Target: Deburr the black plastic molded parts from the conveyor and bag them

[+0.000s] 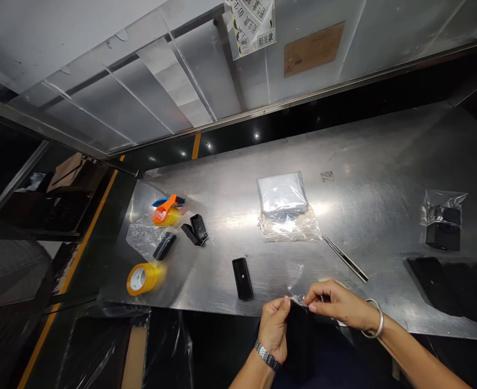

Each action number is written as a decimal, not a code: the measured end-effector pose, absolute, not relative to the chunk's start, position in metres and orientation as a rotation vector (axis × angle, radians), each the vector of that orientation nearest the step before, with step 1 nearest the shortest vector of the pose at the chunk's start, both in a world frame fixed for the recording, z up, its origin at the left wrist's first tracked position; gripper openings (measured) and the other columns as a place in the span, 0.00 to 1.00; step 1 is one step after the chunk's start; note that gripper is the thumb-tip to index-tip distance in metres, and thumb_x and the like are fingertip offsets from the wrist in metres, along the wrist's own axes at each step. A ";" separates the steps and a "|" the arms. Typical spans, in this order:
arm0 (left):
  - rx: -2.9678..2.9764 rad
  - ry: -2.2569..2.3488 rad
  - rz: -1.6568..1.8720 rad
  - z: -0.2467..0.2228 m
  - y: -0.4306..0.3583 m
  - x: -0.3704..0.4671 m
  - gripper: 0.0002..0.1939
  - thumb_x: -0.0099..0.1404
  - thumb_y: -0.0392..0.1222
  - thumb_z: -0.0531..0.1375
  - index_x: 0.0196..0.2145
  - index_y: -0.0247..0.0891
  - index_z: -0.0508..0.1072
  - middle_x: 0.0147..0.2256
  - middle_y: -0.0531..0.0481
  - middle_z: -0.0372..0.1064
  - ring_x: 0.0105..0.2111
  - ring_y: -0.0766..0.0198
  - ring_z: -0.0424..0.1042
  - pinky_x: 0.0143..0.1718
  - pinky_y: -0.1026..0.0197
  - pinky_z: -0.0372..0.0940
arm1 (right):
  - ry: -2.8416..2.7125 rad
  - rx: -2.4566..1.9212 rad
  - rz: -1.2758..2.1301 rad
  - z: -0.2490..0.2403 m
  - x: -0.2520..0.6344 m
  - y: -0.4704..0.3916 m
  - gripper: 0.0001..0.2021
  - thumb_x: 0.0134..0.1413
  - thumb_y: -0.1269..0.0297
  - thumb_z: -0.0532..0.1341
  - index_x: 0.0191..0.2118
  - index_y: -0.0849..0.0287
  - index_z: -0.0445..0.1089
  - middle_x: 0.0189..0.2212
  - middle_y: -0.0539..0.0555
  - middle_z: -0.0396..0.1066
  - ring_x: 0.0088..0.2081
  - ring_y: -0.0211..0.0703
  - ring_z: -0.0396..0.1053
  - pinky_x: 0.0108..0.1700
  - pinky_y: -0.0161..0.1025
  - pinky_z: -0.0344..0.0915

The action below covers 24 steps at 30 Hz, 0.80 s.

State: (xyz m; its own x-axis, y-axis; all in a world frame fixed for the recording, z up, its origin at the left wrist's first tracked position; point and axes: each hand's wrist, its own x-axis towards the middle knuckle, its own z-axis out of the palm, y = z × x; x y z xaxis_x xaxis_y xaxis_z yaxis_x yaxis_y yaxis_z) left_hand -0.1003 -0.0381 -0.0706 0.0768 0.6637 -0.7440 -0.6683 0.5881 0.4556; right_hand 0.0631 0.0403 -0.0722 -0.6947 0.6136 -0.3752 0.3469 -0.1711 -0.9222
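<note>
At the table's front edge, my left hand (274, 328) is closed, thumb and fingers gripping a clear plastic bag (297, 289). My right hand (338, 303) pinches the same bag a little to the right with thumb and forefinger. Something dark hangs below the bag's edge between my hands; against the dark clothing I cannot make out its shape. Left of my hands a black rectangular plastic case (242, 278) lies hollow side up on the metal table (222, 200). Just beyond my right hand lies a slim knife-like tool (346, 258).
A stack of clear bags (283, 194) lies mid-table. To the left are an orange tape dispenser (166, 209), a yellow tape roll (144, 278) and small black parts (198, 228). At right stand a bagged black box (443, 227) and flat black pieces (453, 283). A panel (303, 54) borders the back.
</note>
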 end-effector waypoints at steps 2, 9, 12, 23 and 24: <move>0.012 1.108 0.994 -0.069 -0.039 -0.100 0.19 0.49 0.53 0.68 0.25 0.30 0.78 0.22 0.44 0.73 0.23 0.63 0.70 0.29 0.61 0.62 | -1.902 -1.120 1.943 -0.071 0.061 0.041 0.15 0.55 0.54 0.57 0.27 0.59 0.73 0.21 0.49 0.69 0.25 0.38 0.64 0.29 0.33 0.62; 0.101 1.188 1.043 -0.070 -0.040 -0.101 0.19 0.51 0.51 0.67 0.32 0.30 0.79 0.28 0.40 0.76 0.32 0.56 0.73 0.39 0.56 0.64 | -2.052 -1.215 1.641 -0.063 0.054 0.029 0.11 0.59 0.60 0.52 0.28 0.55 0.66 0.23 0.49 0.65 0.26 0.39 0.60 0.30 0.36 0.58; 0.121 1.278 1.075 -0.072 -0.043 -0.101 0.18 0.51 0.50 0.68 0.32 0.31 0.79 0.30 0.41 0.77 0.35 0.54 0.73 0.43 0.54 0.64 | -2.066 -1.262 1.544 -0.064 0.052 0.019 0.10 0.60 0.61 0.51 0.29 0.55 0.64 0.26 0.51 0.65 0.27 0.42 0.60 0.31 0.39 0.58; 0.077 1.199 1.081 -0.072 -0.046 -0.106 0.17 0.54 0.49 0.65 0.32 0.30 0.79 0.28 0.42 0.76 0.30 0.59 0.73 0.39 0.58 0.64 | -1.852 -1.307 1.641 -0.067 0.060 0.011 0.14 0.61 0.56 0.51 0.32 0.55 0.69 0.28 0.52 0.67 0.31 0.43 0.65 0.35 0.39 0.62; 0.067 1.183 1.077 -0.072 -0.045 -0.106 0.16 0.55 0.49 0.65 0.32 0.31 0.79 0.28 0.43 0.76 0.30 0.60 0.72 0.37 0.59 0.64 | -1.852 -1.276 1.684 -0.066 0.060 0.012 0.14 0.60 0.55 0.53 0.32 0.55 0.71 0.28 0.52 0.68 0.31 0.43 0.65 0.35 0.39 0.62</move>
State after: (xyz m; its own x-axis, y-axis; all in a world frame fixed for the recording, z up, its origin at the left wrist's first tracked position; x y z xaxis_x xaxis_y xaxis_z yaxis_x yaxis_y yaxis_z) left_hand -0.1064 -0.0451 -0.0717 -0.0288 0.7041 -0.7095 -0.6405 0.5319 0.5539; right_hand 0.0602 0.0121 -0.0662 -0.5442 0.7778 -0.3143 0.3869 -0.0997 -0.9167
